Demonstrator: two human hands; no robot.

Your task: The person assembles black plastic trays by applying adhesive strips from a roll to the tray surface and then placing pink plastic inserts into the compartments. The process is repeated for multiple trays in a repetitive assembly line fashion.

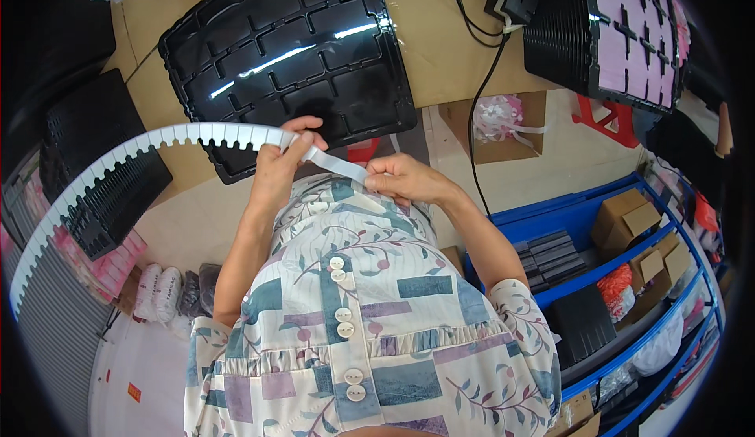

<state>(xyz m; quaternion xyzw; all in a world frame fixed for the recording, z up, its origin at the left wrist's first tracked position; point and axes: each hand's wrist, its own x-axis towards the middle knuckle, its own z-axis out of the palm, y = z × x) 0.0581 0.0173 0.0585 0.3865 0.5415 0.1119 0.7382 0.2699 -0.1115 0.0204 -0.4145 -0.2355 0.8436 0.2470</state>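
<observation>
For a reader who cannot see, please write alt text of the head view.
Both hands, left hand and right hand, hold a long white notched plastic strip that arcs away to the left. Beyond them a glossy black moulded plastic tray lies on a brown cardboard-covered table.

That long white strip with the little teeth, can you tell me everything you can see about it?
The white strip is long, thin and bendy, likely plastic or paper. One edge is cut into a row of square notches, like teeth. It arcs from the lower left, up over the black trays, to the middle. The left hand pinches it there, and the right hand holds its plain, smooth end just above the patterned shirt. Between the hands it runs straight.
</observation>
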